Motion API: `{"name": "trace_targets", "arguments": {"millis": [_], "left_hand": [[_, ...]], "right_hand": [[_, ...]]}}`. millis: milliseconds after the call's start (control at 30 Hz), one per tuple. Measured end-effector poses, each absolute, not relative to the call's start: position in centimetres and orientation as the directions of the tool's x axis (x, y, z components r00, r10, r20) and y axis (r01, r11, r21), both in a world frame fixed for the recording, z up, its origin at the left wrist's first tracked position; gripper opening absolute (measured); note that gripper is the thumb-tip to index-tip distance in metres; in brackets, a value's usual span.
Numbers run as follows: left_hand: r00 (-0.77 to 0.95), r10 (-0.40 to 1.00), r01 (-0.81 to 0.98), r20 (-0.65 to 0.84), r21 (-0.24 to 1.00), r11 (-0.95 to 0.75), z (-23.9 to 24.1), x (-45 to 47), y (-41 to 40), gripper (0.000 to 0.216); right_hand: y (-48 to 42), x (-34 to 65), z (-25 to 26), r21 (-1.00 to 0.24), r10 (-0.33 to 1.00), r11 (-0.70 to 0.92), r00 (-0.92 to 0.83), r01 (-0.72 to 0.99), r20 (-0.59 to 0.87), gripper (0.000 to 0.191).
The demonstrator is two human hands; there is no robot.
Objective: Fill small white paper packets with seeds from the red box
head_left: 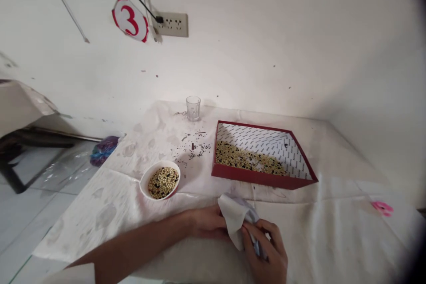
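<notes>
Near the table's front edge, both hands meet at a pale grey-white cloth. My left hand reaches in from the left and is closed on it, its fingertips hidden behind the folds. With bent fingers, my right hand grips the cloth's lower right side. Something bluish and shiny shows between the right fingers, too covered to name. Beyond the hands stands a red box with a printed white lining, holding pale and black beads or seeds. To the left is a white bowl of similar pale and dark grains.
A clear glass stands at the back by the wall. Small dark scraps lie scattered between bowl and box. A pink ring-shaped item sits at the right. A wall socket has a black cable plugged in.
</notes>
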State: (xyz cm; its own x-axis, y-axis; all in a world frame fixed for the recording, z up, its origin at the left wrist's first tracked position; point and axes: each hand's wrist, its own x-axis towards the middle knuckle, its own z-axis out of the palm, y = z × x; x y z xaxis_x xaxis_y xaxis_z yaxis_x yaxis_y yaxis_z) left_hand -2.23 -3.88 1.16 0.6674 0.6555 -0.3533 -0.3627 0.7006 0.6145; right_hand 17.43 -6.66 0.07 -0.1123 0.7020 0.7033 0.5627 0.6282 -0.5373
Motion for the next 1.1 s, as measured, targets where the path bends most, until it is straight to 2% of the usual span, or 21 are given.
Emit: {"name": "trace_targets", "arguments": {"millis": [200,533,833,967,1100], "left_hand": [[0.632,0.679,-0.376,-0.373,0.619,0.69,0.74,-2.0,-4.0,0.028],[0.627,0.715,-0.424,-0.31,0.635,0.646,0.66,-1.87,-3.96,0.035],[0.588,0.758,-0.45,-0.284,0.663,0.598,1.38,-1.5,-4.18,0.027],[0.554,0.772,-0.441,-0.313,0.676,0.59,1.03,-1.38,-4.24,0.03],[0.565,0.773,-0.427,-0.29,0.698,0.574,1.3,-1.56,-3.97,0.024]], "right_hand": [[-6.53,17.66,0.16,-0.535,0.71,0.626,-0.131,0.567,0.692,0.018],[-6.16,18.33,0.23,-0.68,0.78,0.613,-0.174,0.402,0.601,0.023],[-6.6,17.88,0.08,-0.552,0.703,0.665,-0.173,0.503,0.69,0.045],[-6.6,17.68,0.35,-0.527,0.703,0.652,-0.175,0.545,0.689,0.045],[-6.57,17.81,0.35,-0.527,0.716,0.651,-0.21,0.546,0.666,0.044]]}}
